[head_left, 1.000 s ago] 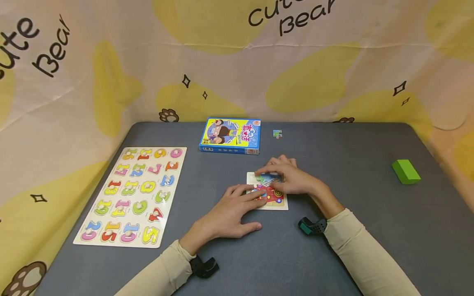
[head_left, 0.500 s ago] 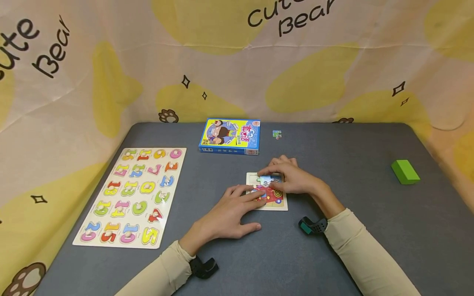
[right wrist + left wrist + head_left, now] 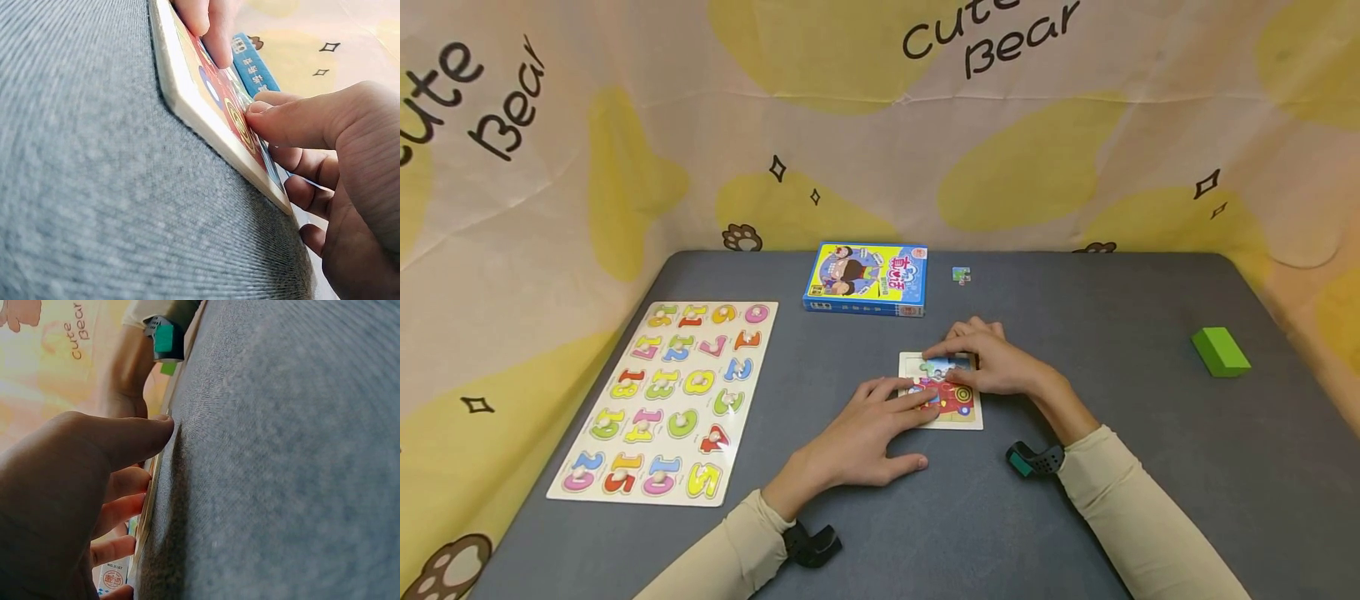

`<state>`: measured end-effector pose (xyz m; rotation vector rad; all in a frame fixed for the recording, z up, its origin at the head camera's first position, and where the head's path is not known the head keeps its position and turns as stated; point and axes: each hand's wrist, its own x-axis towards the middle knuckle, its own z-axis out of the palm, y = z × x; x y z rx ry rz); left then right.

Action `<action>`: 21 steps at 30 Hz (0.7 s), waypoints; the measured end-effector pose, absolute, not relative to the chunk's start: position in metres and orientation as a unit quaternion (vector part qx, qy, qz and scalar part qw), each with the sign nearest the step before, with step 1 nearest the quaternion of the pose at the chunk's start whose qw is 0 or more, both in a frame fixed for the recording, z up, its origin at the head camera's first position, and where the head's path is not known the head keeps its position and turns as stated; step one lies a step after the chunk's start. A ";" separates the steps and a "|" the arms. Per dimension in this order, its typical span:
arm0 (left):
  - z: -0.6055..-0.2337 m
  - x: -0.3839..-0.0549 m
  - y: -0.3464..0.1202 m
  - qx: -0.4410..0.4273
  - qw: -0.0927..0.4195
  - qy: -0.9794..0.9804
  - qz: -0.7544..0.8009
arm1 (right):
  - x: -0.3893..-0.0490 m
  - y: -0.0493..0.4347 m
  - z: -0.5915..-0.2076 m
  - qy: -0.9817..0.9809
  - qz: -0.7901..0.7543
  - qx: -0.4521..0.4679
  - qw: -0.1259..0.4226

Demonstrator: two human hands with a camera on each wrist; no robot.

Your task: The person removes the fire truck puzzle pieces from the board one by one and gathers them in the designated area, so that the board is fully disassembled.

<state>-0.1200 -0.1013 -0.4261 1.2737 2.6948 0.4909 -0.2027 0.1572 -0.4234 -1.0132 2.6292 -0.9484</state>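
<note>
A small wooden jigsaw puzzle point(image 3: 964, 423) with a red vehicle picture lies flat on the grey table. My left hand point(image 3: 868, 433) rests its fairly straight fingers across the puzzle's left part, thumb spread on the table side. Over the puzzle's top edge, my right hand point(image 3: 1000, 362) pinches a blue and green puzzle piece point(image 3: 936, 367) between thumb and index finger. In the right wrist view that thumb point(image 3: 265, 119) sits close over the yellow wheel, and the remaining fingers curl beyond the board's edge. The left wrist view shows the board edge-on beneath the left fingertips point(image 3: 139, 503).
One loose puzzle piece point(image 3: 961, 275) lies at the back. Left of it is a blue and yellow card box point(image 3: 868, 279). A number peg board point(image 3: 662, 404) covers the table's left side, and a green block point(image 3: 1221, 352) stands at the right.
The right index fingertip has shifted slightly right. The puzzle piece under that hand showed a pale shine half a second ago and now shows its blue and green colours. The left hand stays in place.
</note>
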 end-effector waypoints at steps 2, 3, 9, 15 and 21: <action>-0.426 -0.120 -0.101 0.421 0.063 0.890 0.163 | -0.203 0.158 -0.424 0.879 -0.323 -0.340 0.083; -0.425 -0.120 -0.102 0.421 0.064 0.890 0.163 | -0.203 0.159 -0.424 0.878 -0.326 -0.341 0.082; -0.425 -0.120 -0.102 0.421 0.064 0.890 0.163 | -0.205 0.165 -0.426 0.871 -0.354 -0.333 0.081; -0.425 -0.119 -0.103 0.420 0.072 0.889 0.167 | -0.211 0.178 -0.430 0.875 -0.369 -0.303 0.077; -0.425 -0.117 -0.103 0.417 0.071 0.890 0.170 | -0.222 0.198 -0.435 0.883 -0.376 -0.276 0.055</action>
